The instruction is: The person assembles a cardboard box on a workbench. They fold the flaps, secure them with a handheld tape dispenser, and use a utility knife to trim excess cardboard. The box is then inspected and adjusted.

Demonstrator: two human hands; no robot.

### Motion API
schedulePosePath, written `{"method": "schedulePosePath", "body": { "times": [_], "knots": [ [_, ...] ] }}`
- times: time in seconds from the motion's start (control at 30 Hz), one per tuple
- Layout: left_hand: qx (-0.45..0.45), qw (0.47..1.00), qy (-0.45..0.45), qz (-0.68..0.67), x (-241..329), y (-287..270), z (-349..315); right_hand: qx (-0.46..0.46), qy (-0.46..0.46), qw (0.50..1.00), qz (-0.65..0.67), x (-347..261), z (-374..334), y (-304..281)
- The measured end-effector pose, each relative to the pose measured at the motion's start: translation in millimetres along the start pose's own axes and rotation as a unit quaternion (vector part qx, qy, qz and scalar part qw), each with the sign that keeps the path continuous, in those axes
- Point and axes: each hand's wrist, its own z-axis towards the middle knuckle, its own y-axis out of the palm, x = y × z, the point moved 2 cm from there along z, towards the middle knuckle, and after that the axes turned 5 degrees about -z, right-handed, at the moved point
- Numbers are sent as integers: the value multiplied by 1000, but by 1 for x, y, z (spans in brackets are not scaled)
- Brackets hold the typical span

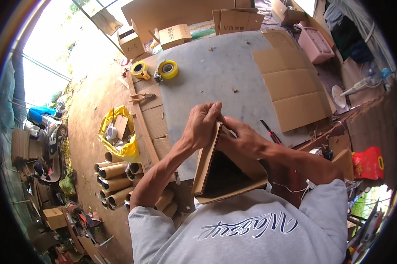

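Observation:
A piece of corrugated cardboard [253, 176], folded into a three-sided form with a dark hollow inside, is held up close to my chest. My left hand [199, 126] grips its upper edge, fingers curled at the peak. Just beside it, my right hand [243, 140] is closed on the other panel near the same peak. The two hands meet or nearly meet there, and some fingertips are hidden. Beyond my right wrist, a red and black utility knife [272, 133] lies on the grey tabletop [198, 83].
A flat creased cardboard sheet [295, 86] covers the table's right side. Two yellow tape rolls [168, 69] and pliers [142, 97] lie at the left edge. Left of the table are a yellow bag [130, 149] and several cardboard tubes [115, 185]. A pink bin [315, 46] stands far right.

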Motion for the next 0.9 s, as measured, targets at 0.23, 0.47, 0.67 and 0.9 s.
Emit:
{"method": "schedulePosePath", "body": {
  "times": [0.23,0.47,0.67,0.9],
  "knots": [
    [11,999,15,32,7,2,-5,-121,16,990,73,44,-57,-2],
    [15,992,-9,122,23,2,4,-209,29,971,111,61,-56,-10],
    [26,981,-22,192,42,8,11,-144,13,989,14,46,-54,-7],
    [39,953,99,282,39,23,29,-78,-46,990,104,46,-58,1]
  ]
}}
